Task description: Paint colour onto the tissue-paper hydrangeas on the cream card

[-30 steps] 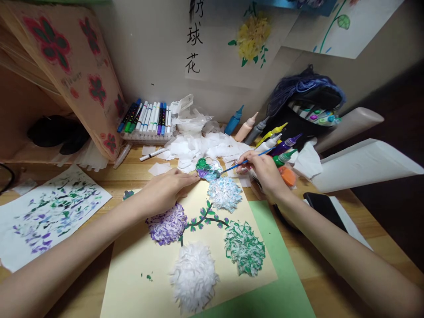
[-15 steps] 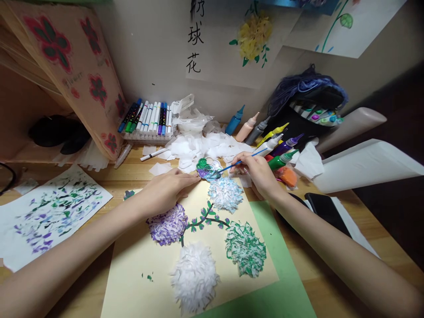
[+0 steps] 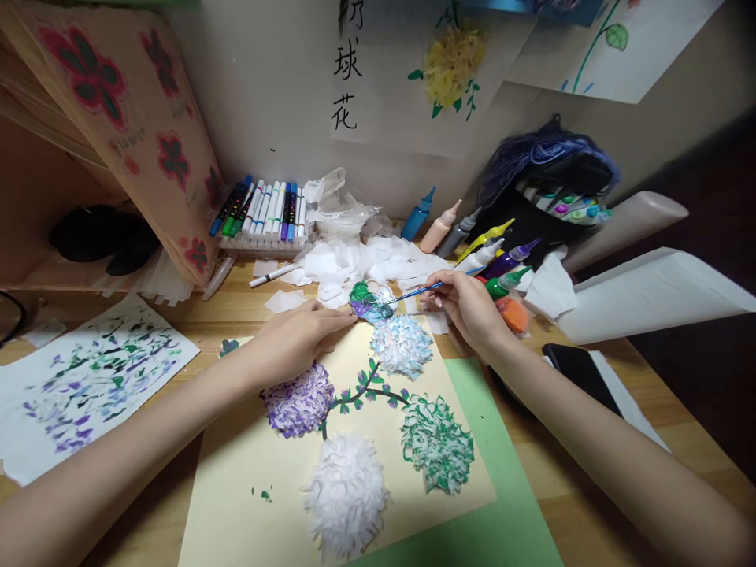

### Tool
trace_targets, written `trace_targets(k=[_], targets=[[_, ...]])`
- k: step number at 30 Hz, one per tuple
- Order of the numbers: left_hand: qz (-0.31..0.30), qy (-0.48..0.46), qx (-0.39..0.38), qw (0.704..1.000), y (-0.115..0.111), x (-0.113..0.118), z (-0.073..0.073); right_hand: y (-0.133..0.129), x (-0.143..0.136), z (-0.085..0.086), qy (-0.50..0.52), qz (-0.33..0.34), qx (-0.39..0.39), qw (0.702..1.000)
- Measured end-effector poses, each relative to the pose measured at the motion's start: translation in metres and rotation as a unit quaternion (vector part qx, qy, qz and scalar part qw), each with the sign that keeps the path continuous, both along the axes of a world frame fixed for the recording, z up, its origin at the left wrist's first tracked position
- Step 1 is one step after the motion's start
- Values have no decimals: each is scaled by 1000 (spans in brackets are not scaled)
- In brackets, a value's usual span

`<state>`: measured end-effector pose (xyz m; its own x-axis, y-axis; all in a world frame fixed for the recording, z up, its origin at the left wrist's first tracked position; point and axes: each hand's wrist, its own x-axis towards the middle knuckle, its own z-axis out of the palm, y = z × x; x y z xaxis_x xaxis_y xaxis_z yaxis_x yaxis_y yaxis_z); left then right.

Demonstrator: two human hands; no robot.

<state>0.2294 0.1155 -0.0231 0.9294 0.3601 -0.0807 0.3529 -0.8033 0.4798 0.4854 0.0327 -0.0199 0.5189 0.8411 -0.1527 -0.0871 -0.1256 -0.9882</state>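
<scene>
My right hand (image 3: 464, 307) is closed around a thin blue paintbrush (image 3: 422, 290). The brush tip touches a small round paint palette (image 3: 373, 304) smeared with green, purple, blue and dark paint. At the palette's left edge, the fingertips of my left hand (image 3: 304, 335) grip the rim, fingers close together. Below lies a cream sheet (image 3: 236, 480) bearing a painted branch (image 3: 357, 394) and several ruffled paper blossoms: a pale blue one (image 3: 402, 346), a purple one (image 3: 299, 400), a green one (image 3: 439, 445) and a white one (image 3: 347, 496).
White paper scraps (image 3: 354, 264) lie behind the palette. Paint bottles (image 3: 440, 228) stand at the back right, near a paper roll (image 3: 655, 295). Markers (image 3: 265, 209) fill a rack at the back left. A paint-daubed sheet (image 3: 106, 378) lies left; a phone (image 3: 582, 378) lies right.
My right hand has shifted slightly right, and the brush lies at a flatter angle, its tip still at the palette. My left hand has stayed in place.
</scene>
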Motion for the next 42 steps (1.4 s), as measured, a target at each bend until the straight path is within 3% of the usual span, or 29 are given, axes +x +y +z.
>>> trace_targets(k=[7,14,20,36,42], targets=[[3,-7,-2,1000,1,0,-1,1,4,-2,2,-1,-4,1000],[-2,-15,-12,1000,0,0,1,-4,11,0,-135,57,4,989],[-1,-18,-6,1000,0,0,0,-6,5,2,-181,73,6,981],[-3,-14,3,1000,1,-1,-3,0,-5,8,-135,81,-4,987],[-2,-17,4,1000,1,-1,-1,0,-3,8,-97,55,-1,994]])
